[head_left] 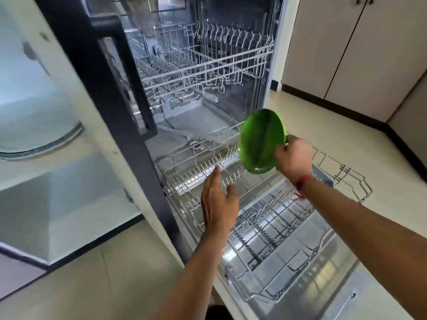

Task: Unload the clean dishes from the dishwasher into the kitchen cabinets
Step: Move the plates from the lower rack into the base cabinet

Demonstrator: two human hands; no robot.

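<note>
My right hand [292,157] grips the right edge of a green plate [260,140], held on edge above the far part of the lower dishwasher rack [265,218]. That wire rack is pulled out over the lowered dishwasher door [323,280], and I see no dishes in it. My left hand [218,199] hovers over the rack's left side with fingers straight and together, holding nothing. The upper rack [208,63] sits inside the machine with no dishes showing.
Beige cabinet doors [346,47] stand at the back right beyond a pale tiled floor [323,116]. A white counter with a round metal-rimmed sink [41,139] lies to the left. A dark vertical panel [97,72] borders the dishwasher's left side.
</note>
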